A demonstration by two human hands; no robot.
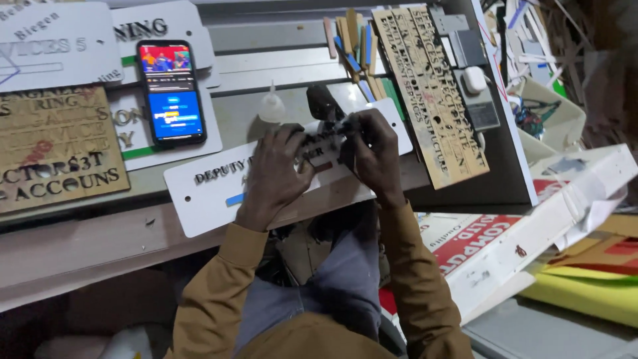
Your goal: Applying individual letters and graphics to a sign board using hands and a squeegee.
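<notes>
Head view shows both hands pressing dark letters onto a white sign plate [199, 196] near the surface's front edge — left hand [276, 169] flat, right hand [372, 149] pinching one — left-end letters seated, right part unclear.

Hidden letters on the sign

Both hands [325, 163] cover the middle of the white sign [212, 193], so its raised letters there are unseen. Whatever the fingers pinch is too small to tell. Left of the sign, a brown board [56, 149] runs off the frame's edge.
</notes>
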